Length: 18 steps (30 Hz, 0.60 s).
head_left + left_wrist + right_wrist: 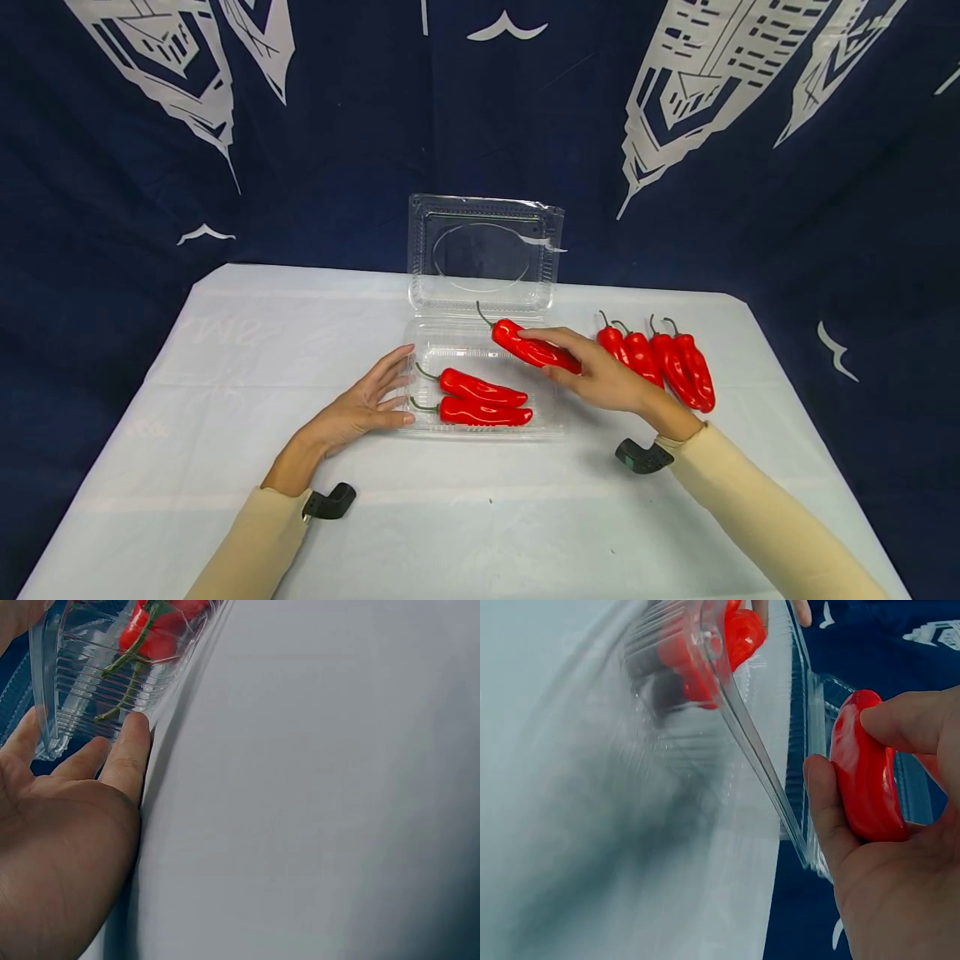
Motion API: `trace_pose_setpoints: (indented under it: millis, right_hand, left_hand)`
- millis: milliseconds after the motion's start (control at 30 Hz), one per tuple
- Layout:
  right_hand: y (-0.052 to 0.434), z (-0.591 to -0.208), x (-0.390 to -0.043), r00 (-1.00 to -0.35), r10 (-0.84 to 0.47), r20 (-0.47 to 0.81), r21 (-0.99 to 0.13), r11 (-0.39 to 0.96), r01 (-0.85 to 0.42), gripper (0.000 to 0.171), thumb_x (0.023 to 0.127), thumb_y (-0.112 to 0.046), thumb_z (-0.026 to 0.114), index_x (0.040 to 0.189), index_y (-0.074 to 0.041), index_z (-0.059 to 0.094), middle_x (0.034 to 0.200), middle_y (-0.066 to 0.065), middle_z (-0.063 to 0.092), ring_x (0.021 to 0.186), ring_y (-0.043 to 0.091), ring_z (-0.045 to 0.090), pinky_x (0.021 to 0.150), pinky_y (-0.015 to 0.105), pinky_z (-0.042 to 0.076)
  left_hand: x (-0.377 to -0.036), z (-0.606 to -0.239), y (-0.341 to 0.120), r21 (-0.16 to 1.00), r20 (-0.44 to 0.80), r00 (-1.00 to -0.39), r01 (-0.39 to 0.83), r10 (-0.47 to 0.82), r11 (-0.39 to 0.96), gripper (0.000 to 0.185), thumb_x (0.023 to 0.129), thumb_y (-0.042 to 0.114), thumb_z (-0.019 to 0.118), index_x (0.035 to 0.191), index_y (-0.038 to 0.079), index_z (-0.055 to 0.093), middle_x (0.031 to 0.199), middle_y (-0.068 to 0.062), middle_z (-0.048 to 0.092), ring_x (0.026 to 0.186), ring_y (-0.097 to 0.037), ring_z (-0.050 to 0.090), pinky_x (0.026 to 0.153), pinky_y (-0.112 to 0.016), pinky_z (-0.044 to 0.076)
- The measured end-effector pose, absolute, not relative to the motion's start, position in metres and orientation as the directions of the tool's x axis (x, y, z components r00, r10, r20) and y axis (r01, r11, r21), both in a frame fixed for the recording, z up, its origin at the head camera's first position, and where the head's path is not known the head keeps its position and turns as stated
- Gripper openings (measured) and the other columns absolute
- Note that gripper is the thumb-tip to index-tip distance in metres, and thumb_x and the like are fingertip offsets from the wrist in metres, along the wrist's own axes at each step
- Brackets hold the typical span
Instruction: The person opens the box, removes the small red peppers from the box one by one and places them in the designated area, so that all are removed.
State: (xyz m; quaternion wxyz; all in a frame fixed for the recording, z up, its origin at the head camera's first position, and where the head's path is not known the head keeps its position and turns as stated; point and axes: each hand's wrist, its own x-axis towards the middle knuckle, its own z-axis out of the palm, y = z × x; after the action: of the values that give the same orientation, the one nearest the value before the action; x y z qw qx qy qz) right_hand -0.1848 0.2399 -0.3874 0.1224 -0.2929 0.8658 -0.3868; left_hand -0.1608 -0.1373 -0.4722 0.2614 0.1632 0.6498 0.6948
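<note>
Your right grip [600, 375] pinches a red pepper [525, 346] between thumb and fingers, over the clear container [465, 343] toward its two o'clock. Your left grip [363, 404] is spread wide, touching the nine o'clock wall. Two peppers [483, 388] lie inside; four more [675, 371] sit at three o'clock on the desk [480, 517]. Faint lettering [225, 331] just past nine is unreadable.

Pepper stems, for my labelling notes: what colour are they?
Green stems; the left wrist view shows them best.
</note>
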Motion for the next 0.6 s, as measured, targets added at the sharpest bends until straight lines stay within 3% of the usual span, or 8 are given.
trace_pose_setpoints:
  millis: [433,467,600]
  right_hand:
    - [0.275,-0.386,-0.168,-0.863,-0.504,0.034,-0.708,0.597,-0.377,0.057,0.097,-0.008,0.064,0.149,-0.025,0.048,0.149,0.005,0.049,0.126,0.025,0.049,0.098,0.031,0.052]
    - [0.278,-0.386,-0.167,-0.869,-0.494,0.035,-0.705,0.604,-0.372,0.057,0.097,-0.008,0.064,0.149,-0.025,0.047,0.149,0.006,0.049,0.125,0.025,0.049,0.096,0.029,0.053]
    - [0.289,-0.386,-0.161,-0.894,-0.448,0.020,-0.721,0.613,-0.323,0.058,0.097,-0.010,0.065,0.149,-0.026,0.047,0.139,0.007,0.051,0.094,0.029,0.061,0.072,0.026,0.058]
  left_hand:
    - [-0.160,-0.474,-0.137,0.990,-0.094,-0.808,-0.137,0.582,-0.030,0.104,0.085,0.004,0.078,0.161,0.030,0.013,0.169,-0.001,0.007,0.153,-0.034,0.015,0.125,-0.054,0.019]
    - [-0.161,-0.474,-0.137,0.990,-0.094,-0.807,-0.137,0.582,-0.029,0.103,0.085,0.004,0.078,0.161,0.030,0.013,0.169,-0.001,0.007,0.153,-0.034,0.015,0.125,-0.055,0.019]
    - [-0.161,-0.474,-0.138,0.990,-0.095,-0.807,-0.138,0.582,-0.030,0.103,0.085,0.004,0.078,0.161,0.031,0.014,0.169,0.000,0.007,0.153,-0.034,0.014,0.125,-0.054,0.019]
